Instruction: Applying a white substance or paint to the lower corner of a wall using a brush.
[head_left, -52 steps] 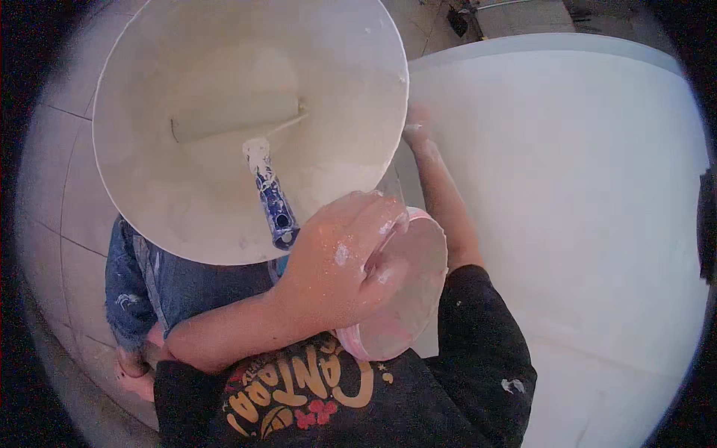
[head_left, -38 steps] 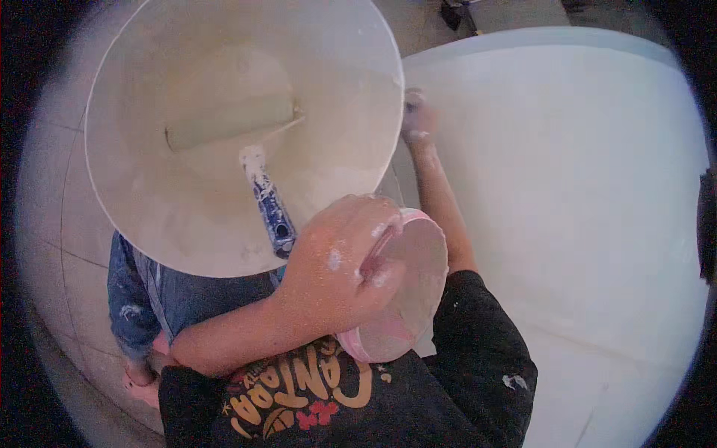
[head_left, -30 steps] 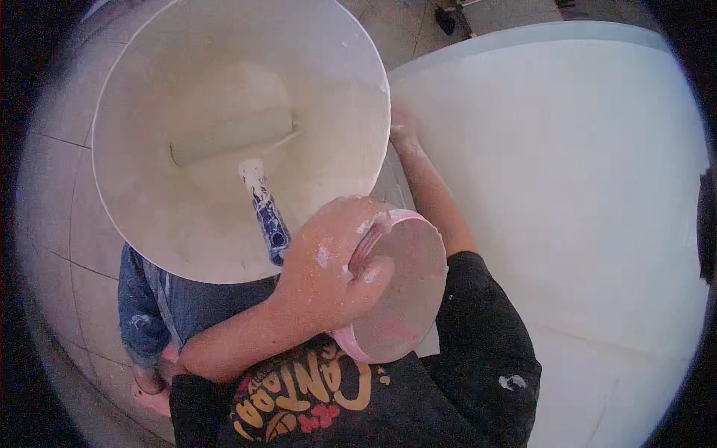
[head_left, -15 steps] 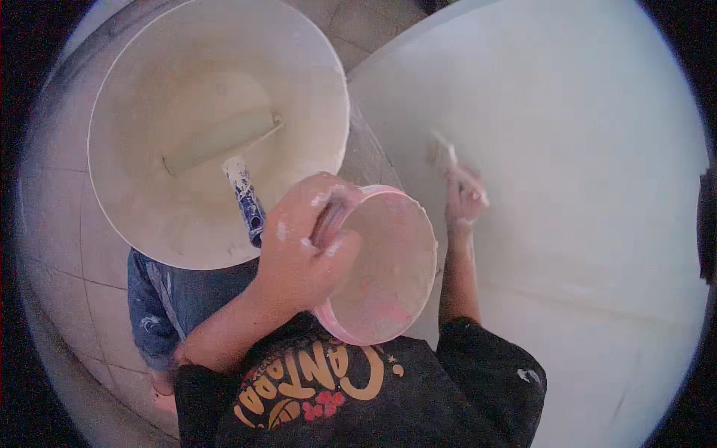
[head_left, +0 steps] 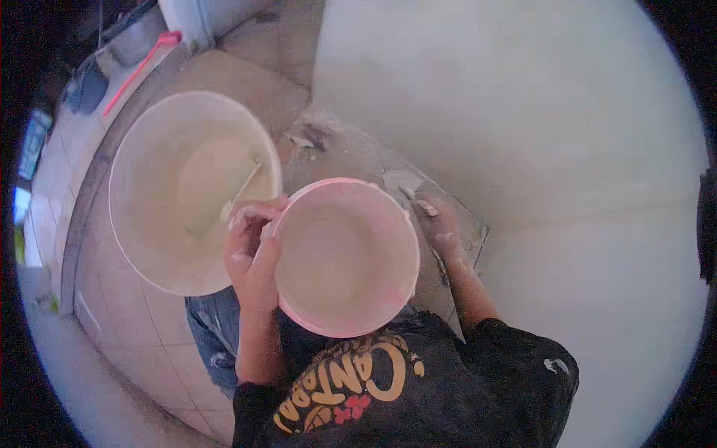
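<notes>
My left hand [head_left: 254, 250] is closed on the edge of a small pink bucket [head_left: 407, 254], its inside coated with pale paint. The bucket is tilted so that its mouth faces up toward me. My right hand [head_left: 441, 224], low beside the white wall, grips a slim paint-smeared tool, seemingly a paintbrush [head_left: 427, 207]; its working end is blurred. To the left stands a large white bucket [head_left: 116, 201] with cream paint inside. A paint roller [head_left: 246, 179] rests in it, partly hidden by my left hand.
The smooth white wall [head_left: 567, 134] fills the right side. Paint-spattered debris [head_left: 302, 140] lies on the floor near its base. Grey tiles [head_left: 142, 328] cover the floor at left. Farther back are a red strip [head_left: 142, 71] and a pale container [head_left: 187, 22].
My right hand has come down from the wall, toward its base, with the tool. The pink bucket has shifted left and faces me more. The view has turned, showing more floor.
</notes>
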Motion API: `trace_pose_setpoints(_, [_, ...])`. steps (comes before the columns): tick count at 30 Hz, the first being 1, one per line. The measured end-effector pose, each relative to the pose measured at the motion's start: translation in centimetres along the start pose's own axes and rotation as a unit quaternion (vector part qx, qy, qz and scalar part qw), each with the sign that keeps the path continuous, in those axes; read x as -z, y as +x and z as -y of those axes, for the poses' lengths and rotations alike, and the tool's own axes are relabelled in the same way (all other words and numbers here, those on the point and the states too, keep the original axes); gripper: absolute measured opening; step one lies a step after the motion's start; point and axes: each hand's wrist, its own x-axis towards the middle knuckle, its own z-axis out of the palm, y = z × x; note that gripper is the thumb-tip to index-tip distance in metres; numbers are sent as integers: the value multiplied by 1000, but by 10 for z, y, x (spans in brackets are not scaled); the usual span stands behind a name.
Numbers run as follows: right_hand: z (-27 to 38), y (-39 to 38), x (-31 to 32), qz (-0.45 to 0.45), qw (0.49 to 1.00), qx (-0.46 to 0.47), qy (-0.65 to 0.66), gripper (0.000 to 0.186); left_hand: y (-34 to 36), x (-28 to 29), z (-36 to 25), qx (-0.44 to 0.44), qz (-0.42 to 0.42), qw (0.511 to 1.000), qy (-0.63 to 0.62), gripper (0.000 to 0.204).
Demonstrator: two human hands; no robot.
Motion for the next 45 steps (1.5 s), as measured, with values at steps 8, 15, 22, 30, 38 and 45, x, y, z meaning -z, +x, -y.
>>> trace_pose_setpoints(8, [16, -7, -3, -8, 996, -5, 94, 26, 0, -2, 4, 1, -24, 1000, 5, 18])
trace_pose_setpoints(15, [11, -15, -13, -5, 992, -13, 124, 27, 3, 0, 6, 9, -37, 999, 3, 23])
trace_pose_setpoints(22, [33, -37, -23, 81, 993, -59, 64, 34, 1, 8, 11, 20, -39, 999, -24, 28])
trace_pose_setpoints(30, [46, -65, -52, 90, 950, -21, 297, 39, 1, 11, 13, -10, -26, 999, -21, 32])
trace_pose_setpoints(38, [53, -57, -37, 75, 973, 13, 220, 38, 1, 12, 12, -28, -22, 999, -22, 32])
trace_pose_setpoints(45, [35, -47, -43, 25, 973, -55, 224, 29, -3, 11, 5, 0, -36, 999, -13, 30])
